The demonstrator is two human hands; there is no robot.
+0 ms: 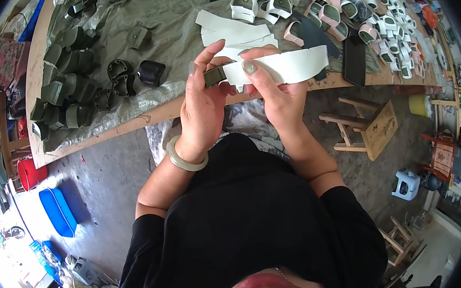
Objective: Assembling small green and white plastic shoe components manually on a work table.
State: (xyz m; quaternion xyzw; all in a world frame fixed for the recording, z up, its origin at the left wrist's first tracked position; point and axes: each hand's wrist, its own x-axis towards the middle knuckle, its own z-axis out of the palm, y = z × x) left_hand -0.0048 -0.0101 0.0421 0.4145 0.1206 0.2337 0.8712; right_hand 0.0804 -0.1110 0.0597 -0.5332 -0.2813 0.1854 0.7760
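Observation:
My left hand (202, 108) is closed around a small dark olive block (215, 76), which looks like a shoe heel. Between the thumb and fingers of my right hand (283, 102) is a curved white strip (305, 62). Its left end lies against the block, and its right end sticks out free past my knuckles. Part of the block is hidden by my fingers and the strip. Just beyond my hands, more white strips (230, 28) lie in an overlapping pile on the table.
Olive heel blocks (72, 59) crowd the left of the covered table (168, 43). White-wrapped blocks (245, 4) and pink ones (329, 13) stand at the back, near a dark phone-like slab (354, 59). A wooden stool (379, 130) is right; a blue tub (57, 212) sits on the floor left.

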